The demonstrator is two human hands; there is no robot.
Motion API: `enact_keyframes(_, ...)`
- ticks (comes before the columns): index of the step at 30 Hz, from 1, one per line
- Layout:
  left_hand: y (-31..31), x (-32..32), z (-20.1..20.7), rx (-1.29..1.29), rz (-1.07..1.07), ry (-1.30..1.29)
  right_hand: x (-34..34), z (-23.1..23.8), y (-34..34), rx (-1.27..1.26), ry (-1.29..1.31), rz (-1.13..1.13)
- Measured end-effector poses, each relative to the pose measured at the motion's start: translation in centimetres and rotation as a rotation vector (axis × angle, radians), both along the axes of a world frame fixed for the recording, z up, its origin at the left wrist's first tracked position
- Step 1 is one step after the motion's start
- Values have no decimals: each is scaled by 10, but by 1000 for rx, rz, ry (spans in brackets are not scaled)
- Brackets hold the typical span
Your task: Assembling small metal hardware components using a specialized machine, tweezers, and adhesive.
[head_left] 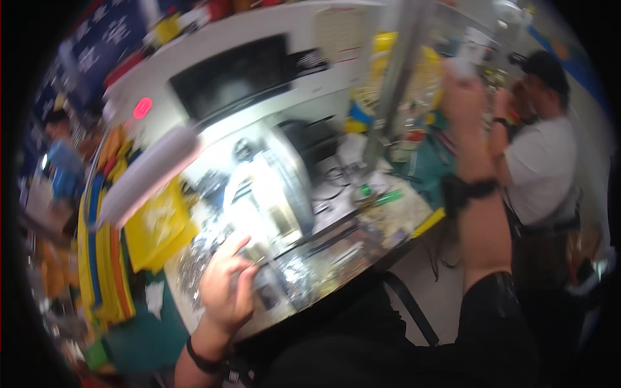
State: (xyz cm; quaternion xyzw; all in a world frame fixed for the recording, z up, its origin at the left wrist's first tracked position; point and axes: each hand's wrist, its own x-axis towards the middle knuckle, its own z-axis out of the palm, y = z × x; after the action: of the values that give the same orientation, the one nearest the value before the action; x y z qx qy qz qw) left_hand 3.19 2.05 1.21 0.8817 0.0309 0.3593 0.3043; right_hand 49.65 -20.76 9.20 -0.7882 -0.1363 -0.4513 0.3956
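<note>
"Where are the hands?"

"The left hand (pixel 226 291) is low over a cluttered bench (pixel 419 210). The right hand (pixel 463 97) is raised well apart from it, off to the right."

"Is either one gripping anything?"

"The left has its fingers partly curled, and a small thin thing (pixel 258 262) shows at the fingertips. Blur hides whether they pinch it. The right is curled too, with a pale thing (pixel 461 67) at its top; I cannot tell if it is gripped."

"Why hold the left hand there?"

"Probably for the light: it is just below a glaring bright patch (pixel 249 191), where small things would be easiest to see. A curved pale cover (pixel 296 174) stands beside the glare, perhaps as a shield."

"And around that?"

"A dark screen (pixel 233 74) is tilted behind the bench. A yellow bin (pixel 158 226) is at the left, likely put there for easy reach. At the far right, a co-worker (pixel 543 158) in a white shirt and dark cap has both arms bent."
</note>
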Motion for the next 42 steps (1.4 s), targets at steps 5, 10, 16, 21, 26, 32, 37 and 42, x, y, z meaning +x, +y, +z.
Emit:
enact_keyframes(5, 7, -3, -1, -19, -23, -20, -164, 25, -3, 642, 193, 1280)
enact_keyframes(10, 11, -6, -2, 11, -31, -40, -269, -26, 48, 190, 176, 1511)
enact_keyframes(16, 15, 0, -4, 65, -39, -124, -279, -26, 76, -14, 186, 1556)
enact_keyframes(21, 16, 1, -3, 61, -66, -141, -278, -24, 76, -97, 166, 1545)
enact_keyframes(26, 17, 0, -4, 60, -73, -142, -275, -25, 79, -142, 125, 1540)
enact_keyframes(32, 15, 1, -3, 62, -74, -139, -282, -22, 78, -103, 203, 1512)
enact_keyframes(37, 16, 0, -3, 63, -70, -139, -282, -22, 80, -110, 202, 1515)
enact_keyframes(42, 16, 1, -1, 61, -70, -135, -282, -20, 81, -92, 221, 1513)
